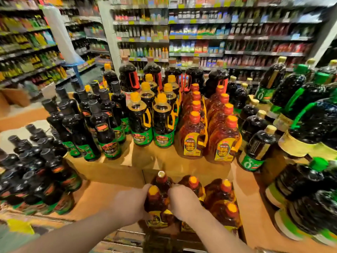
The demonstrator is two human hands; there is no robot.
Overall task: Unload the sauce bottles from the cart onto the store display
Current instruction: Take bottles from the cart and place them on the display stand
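While gripped from both sides, amber bottle (157, 199) low at front edge of cardboard display (116, 170).

Left hand (130, 204) curled round bottle's left flank, right hand (183, 202) clamped on its right, fingers wrapped close together. Orange cap up, yellow label facing down-front. Just behind, touching, a second amber bottle (162, 180) with pale cap; more orange-capped amber bottles (225, 199) just right. Dark soy bottles (140, 121) upright on upper tier, well behind.

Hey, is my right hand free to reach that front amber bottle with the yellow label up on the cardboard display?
Probably not right now. The right hand and the left hand are both clasped around an amber bottle low in front. The path up to the yellow-label bottle looks open once that one is set down.
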